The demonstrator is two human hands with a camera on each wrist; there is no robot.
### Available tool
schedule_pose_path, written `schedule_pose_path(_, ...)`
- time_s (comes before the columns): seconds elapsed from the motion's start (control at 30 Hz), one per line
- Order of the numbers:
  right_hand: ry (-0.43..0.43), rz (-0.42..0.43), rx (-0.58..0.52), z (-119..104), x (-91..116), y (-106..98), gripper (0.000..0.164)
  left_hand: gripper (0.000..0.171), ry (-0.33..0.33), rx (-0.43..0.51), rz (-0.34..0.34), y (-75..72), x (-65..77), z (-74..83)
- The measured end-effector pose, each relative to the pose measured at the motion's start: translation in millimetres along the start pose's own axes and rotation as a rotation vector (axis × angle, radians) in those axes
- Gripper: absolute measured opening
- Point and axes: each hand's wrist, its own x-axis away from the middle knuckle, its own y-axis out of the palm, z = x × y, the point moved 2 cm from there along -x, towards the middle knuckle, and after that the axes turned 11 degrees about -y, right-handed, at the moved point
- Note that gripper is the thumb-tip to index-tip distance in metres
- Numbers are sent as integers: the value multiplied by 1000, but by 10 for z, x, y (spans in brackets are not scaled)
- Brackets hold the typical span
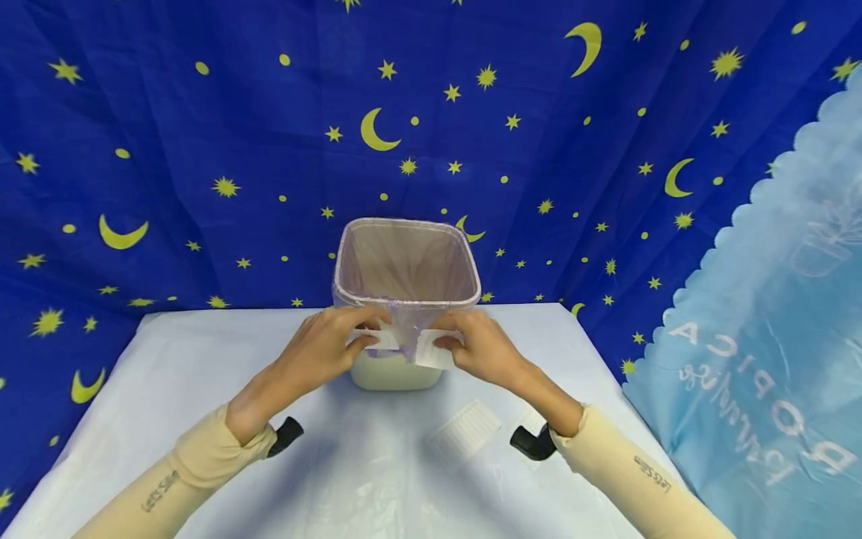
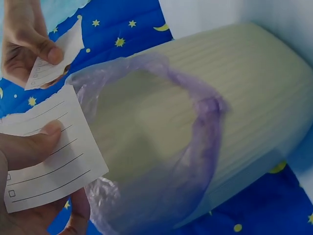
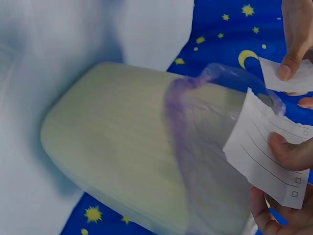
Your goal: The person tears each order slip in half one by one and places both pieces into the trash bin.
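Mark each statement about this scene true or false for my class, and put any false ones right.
1. The left grip pinches a piece of lined paper. True.
2. The right grip holds nothing. False: it pinches another paper piece.
3. A purple, see-through bag hangs over the rim of the bin. True.
4. The bin lies on its side. False: it stands upright on the white-covered table.
5. The backdrop is plain red. False: it is blue with yellow moons and stars.
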Motion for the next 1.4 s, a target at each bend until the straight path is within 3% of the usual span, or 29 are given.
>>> schedule_pose_path(0.2, 28, 7, -27, 8, -141, -207, 14, 25, 9, -39, -5, -104, -143, 19)
schedule_pose_path(0.47, 66, 23, -83, 181, -373, -417, 13, 16, 10, -83, -31, -292, -409, 40)
schedule_pose_path(0.67, 91, 32, -67, 280, -564, -505, 14, 23, -69, -70, -42, -388, -595, -9)
schedule_pose_path(0.8, 119, 25, -45, 334, -660, -513, 18, 24, -113, -62, -43, -369, -659, -62)
schedule_pose_path(1.07, 142, -8, -6, 495, -777, -457, 21, 23, -117, -59, -49, -315, -793, -114)
schedule_pose_path(1.4, 187, -70, -12, 682, -900, -344, 26, 26, -161, -105, -180, -236, -1022, -204)
